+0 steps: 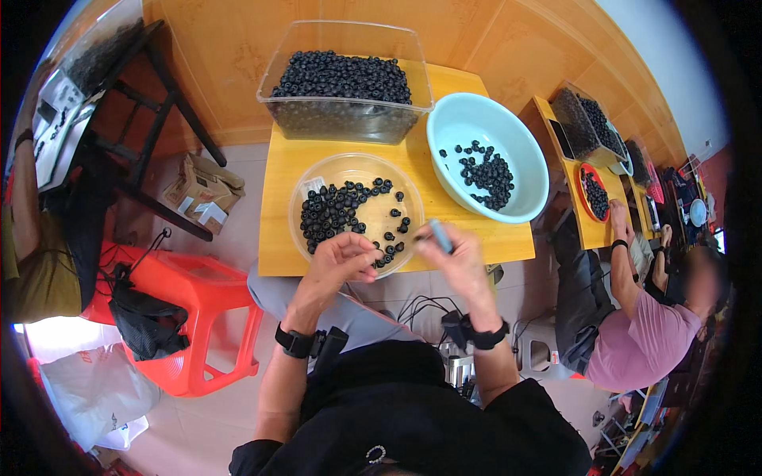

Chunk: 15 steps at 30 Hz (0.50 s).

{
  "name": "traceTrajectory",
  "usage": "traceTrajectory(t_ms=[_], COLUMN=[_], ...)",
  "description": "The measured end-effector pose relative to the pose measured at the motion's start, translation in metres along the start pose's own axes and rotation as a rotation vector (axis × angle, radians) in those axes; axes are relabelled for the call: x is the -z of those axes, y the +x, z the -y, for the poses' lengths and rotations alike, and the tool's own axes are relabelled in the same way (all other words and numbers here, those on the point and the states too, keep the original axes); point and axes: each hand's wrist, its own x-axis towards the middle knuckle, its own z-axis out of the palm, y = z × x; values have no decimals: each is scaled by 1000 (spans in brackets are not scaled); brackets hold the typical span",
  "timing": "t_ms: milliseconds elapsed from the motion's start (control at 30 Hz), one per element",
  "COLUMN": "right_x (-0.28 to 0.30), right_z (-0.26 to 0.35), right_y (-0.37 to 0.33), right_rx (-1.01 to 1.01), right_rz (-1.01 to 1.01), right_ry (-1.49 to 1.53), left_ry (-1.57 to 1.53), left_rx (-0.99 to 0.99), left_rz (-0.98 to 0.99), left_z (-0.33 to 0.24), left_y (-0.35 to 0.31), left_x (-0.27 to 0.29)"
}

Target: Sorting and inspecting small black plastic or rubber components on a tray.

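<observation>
In front of me a round clear tray rests on the yellow table, holding many small black ring-shaped parts. My left hand is over its near edge, thumb and fingers curled together. Whatever is between those fingertips is too small to make out, though loose black parts lie just beyond. To the right of the tray, my right hand grips a short blue-grey stick-like tool. A dark bit shows at that hand's fingertips, slightly blurred. The hands are apart.
A clear bin heaped with black parts stands at the back of the yellow table. Right of it, a light blue basin holds more. A red stool is at left. Another person works at a table on the right.
</observation>
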Motion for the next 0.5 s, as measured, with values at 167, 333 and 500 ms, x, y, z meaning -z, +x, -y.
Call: traceTrajectory(t_ms=[167, 333, 500], right_x=[67, 61, 21], right_z=[-9, -16, -45], right_y=[45, 32, 10], right_rx=[249, 196, -78], right_rz=[-547, -587, -359], right_ry=[-181, -211, -306], left_ry=[267, 595, 996], left_rx=[-157, -251, -446], left_rz=[-226, -262, -348], left_z=[9, 16, 27], left_y=[10, 21, 39], left_x=[18, 21, 3])
